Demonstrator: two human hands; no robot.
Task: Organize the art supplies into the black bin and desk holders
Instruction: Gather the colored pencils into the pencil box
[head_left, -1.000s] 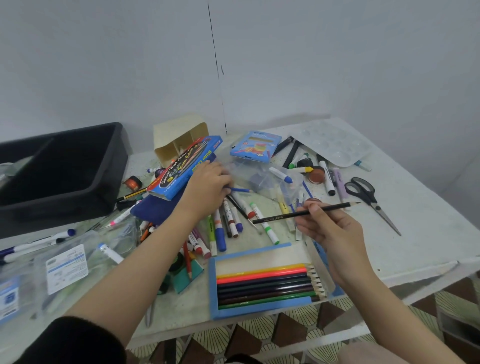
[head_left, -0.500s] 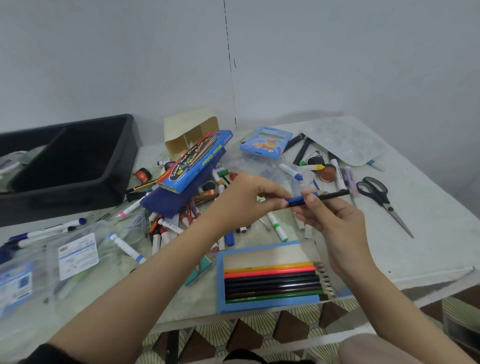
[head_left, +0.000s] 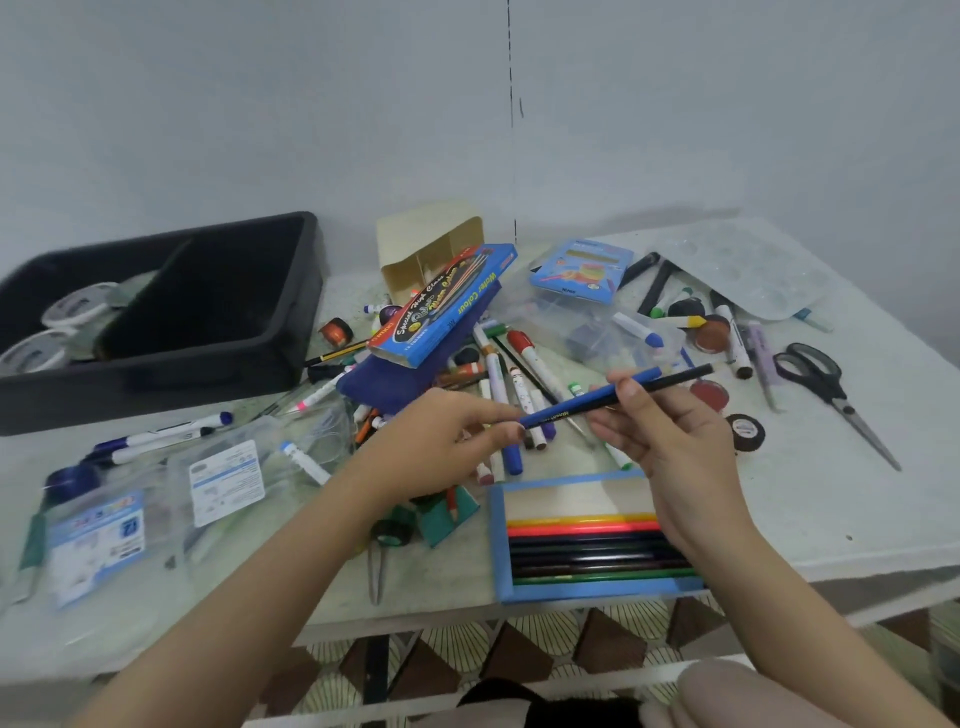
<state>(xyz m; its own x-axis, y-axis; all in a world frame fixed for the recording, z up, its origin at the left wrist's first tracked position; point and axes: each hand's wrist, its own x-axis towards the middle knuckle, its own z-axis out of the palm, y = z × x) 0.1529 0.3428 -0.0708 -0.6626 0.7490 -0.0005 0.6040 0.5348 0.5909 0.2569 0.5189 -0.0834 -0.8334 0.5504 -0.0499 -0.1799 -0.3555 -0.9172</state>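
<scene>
Left grip (head_left: 441, 441) pinches the low end of the blue pencil (head_left: 582, 402). Right grip (head_left: 670, 447) is curled round its middle, plus a black pencil (head_left: 680, 375). Both slim, tilted up-right, above the tabletop (head_left: 779, 493), near the open pencil box (head_left: 498, 540).

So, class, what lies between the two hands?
Head view: a blue pencil bridges them, left hand pinching one end, right hand gripping it with a black pencil.

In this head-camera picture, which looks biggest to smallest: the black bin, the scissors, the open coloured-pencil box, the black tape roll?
1. black bin, clearly largest
2. open coloured-pencil box, helped by lying nearest the camera
3. scissors
4. black tape roll, smallest
</scene>
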